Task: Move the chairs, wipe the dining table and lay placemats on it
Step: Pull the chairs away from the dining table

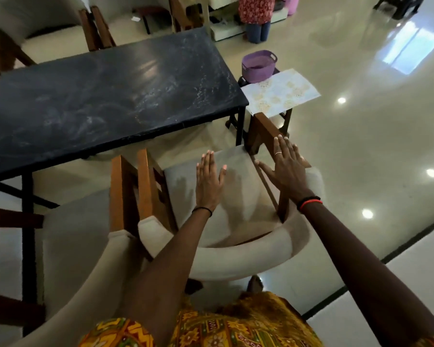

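Note:
A beige cushioned chair with wooden arms stands right in front of me, just off the near right corner of the black marble dining table. My left hand is stretched flat above the seat, fingers straight. My right hand is spread open over the chair's right wooden arm; whether it touches I cannot tell. Neither hand holds anything. A pale patterned placemat lies on a small stand at the table's right end, beside a purple basket.
A second beige chair stands close on my left. Two more chairs are at the table's far side. A person stands in the background. Glossy tiled floor opens to the right.

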